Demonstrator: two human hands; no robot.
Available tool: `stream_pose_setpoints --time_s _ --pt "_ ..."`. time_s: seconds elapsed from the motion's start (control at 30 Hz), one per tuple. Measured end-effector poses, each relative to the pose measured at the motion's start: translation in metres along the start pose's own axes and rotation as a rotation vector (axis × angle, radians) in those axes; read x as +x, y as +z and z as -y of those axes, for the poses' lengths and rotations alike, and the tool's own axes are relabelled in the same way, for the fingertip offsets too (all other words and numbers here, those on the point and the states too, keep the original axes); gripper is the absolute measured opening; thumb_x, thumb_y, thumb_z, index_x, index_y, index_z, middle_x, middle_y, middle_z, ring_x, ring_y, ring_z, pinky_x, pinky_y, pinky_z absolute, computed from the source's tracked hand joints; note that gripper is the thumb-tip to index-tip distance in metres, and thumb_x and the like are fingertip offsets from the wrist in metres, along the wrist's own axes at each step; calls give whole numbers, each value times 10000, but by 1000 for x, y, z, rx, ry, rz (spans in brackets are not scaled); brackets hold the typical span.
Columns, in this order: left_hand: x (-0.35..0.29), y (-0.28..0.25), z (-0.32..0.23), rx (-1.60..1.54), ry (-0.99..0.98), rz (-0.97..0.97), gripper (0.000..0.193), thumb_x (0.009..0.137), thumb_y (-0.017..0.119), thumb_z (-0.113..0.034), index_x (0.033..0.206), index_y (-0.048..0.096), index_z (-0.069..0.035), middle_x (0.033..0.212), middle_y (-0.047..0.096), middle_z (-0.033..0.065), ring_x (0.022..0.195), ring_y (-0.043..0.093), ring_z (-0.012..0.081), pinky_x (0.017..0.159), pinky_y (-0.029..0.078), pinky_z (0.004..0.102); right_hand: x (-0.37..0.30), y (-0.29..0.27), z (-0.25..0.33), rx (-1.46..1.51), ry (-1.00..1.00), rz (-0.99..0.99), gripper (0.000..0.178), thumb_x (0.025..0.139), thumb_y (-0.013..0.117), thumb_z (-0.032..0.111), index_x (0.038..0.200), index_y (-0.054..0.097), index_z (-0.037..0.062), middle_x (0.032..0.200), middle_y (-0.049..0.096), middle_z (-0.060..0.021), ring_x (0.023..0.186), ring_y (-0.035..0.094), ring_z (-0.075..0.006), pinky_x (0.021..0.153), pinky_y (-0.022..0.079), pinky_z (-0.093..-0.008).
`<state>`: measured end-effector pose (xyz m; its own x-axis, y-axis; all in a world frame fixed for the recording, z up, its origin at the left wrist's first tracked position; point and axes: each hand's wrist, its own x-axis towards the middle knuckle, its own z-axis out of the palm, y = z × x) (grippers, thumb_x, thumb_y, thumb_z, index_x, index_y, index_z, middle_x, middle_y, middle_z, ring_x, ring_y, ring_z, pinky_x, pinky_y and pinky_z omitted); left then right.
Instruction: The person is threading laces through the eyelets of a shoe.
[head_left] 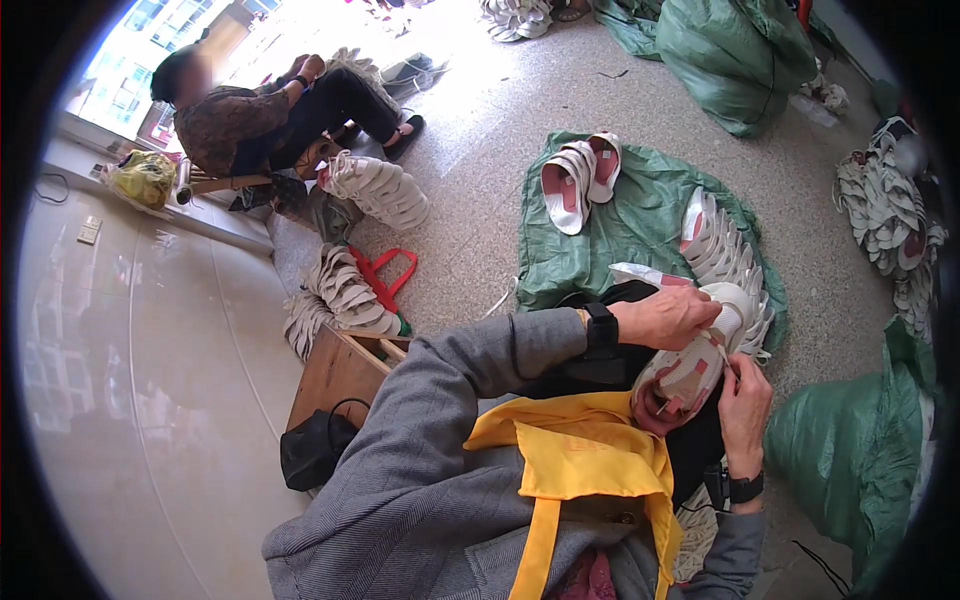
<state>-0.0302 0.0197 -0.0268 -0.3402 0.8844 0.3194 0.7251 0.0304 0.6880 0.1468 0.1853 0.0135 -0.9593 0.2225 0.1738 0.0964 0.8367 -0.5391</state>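
A white and pink sneaker rests on my lap, its pink-lined opening toward me and its pale toe pointing away. My left hand reaches over it, fingers pinched together above the front part; what they pinch is too small to make out. On the sneaker's right side my right hand is closed, thumb and fingertips pinching a thin white shoelace. A yellow apron lies across my front, just below the sneaker.
A green sheet on the floor bears a pair of sneakers and a row of nested shoes. Green sacks stand at right and far right. A wooden box is at my left; a seated person works farther off.
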Motion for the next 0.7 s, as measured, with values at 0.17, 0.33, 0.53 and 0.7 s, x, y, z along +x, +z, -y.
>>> stream_pose_setpoints --time_s 0.17,0.33,0.53,0.7 --pt "1 2 -8 7 -44 -14 164 759 646 13 891 550 -1 838 622 192 860 634 434 774 488 486 -2 2 -4 10 14 -15 110 935 635 -8 1041 656 -29 907 699 -217 823 689 -420 724 530 -460" --pt "2 2 -4 -59 -40 -18 177 754 630 31 908 543 21 843 612 208 851 626 439 741 481 492 -3 -1 -5 44 54 -2 106 940 649 10 1034 678 -28 861 706 -200 698 687 -325 641 520 -399" --pt "0 -2 -9 58 58 -29 284 819 717 -67 1049 586 36 940 649 229 835 668 445 737 533 492 -6 -4 -4 75 92 5 90 945 664 27 1008 689 -31 825 709 -182 645 677 -276 612 515 -379" --pt "-6 -10 -15 148 58 77 234 863 664 -52 1077 597 17 978 646 186 888 666 404 795 541 453 -11 -9 1 67 116 15 86 942 671 39 997 691 -24 802 702 -181 647 680 -277 610 514 -380"
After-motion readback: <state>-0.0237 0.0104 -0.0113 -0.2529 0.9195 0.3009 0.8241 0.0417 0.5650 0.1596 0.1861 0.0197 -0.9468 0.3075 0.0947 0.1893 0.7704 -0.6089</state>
